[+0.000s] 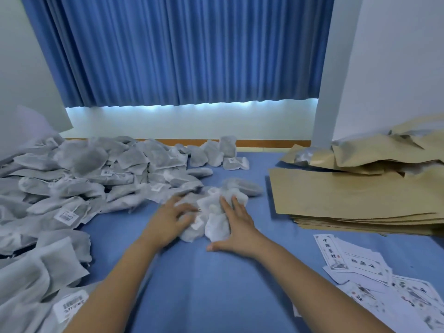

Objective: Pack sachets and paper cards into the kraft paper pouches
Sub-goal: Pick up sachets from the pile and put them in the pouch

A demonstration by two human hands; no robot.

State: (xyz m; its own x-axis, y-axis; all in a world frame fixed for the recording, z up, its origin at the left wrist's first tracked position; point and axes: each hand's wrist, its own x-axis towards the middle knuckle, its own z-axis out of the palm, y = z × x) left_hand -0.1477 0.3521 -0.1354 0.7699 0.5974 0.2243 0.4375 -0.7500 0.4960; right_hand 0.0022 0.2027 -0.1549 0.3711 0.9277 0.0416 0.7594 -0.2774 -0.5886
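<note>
Both hands lay on a small clump of sachets (212, 213) in the middle of the blue cloth (204, 284), one on each side of it. The left hand (168, 221) rested on the clump's left side with its fingers bent over the white fabric; motion blur hid whether they actually gripped a sachet or only pressed on it. The right hand (236, 227) held nothing: its fingers were straight and close together, laid flat against the clump's right side, and its thumb was spread out low on the cloth. Just beyond the clump another grey sachet (242, 187) lay alone. To the left, a big heap of sachets (72, 174) covered the cloth from the near edge back to the wall, and several of them showed white barcode labels (66, 216). On the right, well apart from the hands, a flat stack of kraft paper pouches (355, 195) lay on the cloth, and behind it sat a looser pile of crumpled pouches (384, 152), some showing a silvery lining. Nearer the person, at the right edge, the paper cards (360, 263) were scattered face up and overlapping, printed with dark characters and small pictures. A pleated blue curtain (180, 49) hung behind the table, with a bright strip of light below its hem.
</note>
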